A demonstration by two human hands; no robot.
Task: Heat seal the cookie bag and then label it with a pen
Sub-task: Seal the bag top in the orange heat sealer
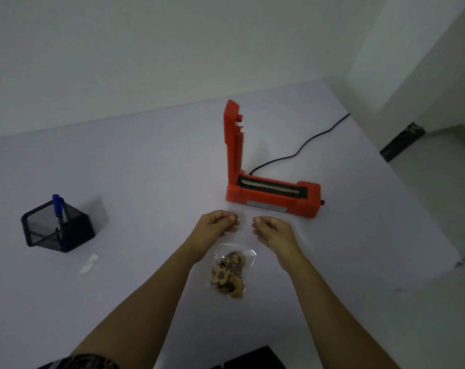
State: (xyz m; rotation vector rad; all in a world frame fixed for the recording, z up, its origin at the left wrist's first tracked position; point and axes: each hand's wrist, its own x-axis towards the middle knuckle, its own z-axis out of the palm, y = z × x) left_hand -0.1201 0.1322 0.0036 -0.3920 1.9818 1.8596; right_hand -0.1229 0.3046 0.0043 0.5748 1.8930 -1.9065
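A clear plastic cookie bag (230,272) with several brown cookies lies on the white table, its open end pointing away from me. My left hand (215,229) pinches the bag's top left corner and my right hand (272,230) pinches its top right corner. Just beyond them stands the red heat sealer (272,194) with its lid arm raised upright and the sealing strip exposed. A blue pen (57,207) stands in a black mesh holder (58,229) at the left.
The sealer's black cord (303,145) runs back right toward the wall. A small white paper scrap (89,264) lies in front of the mesh holder. The table's right edge (423,206) drops off near the sealer.
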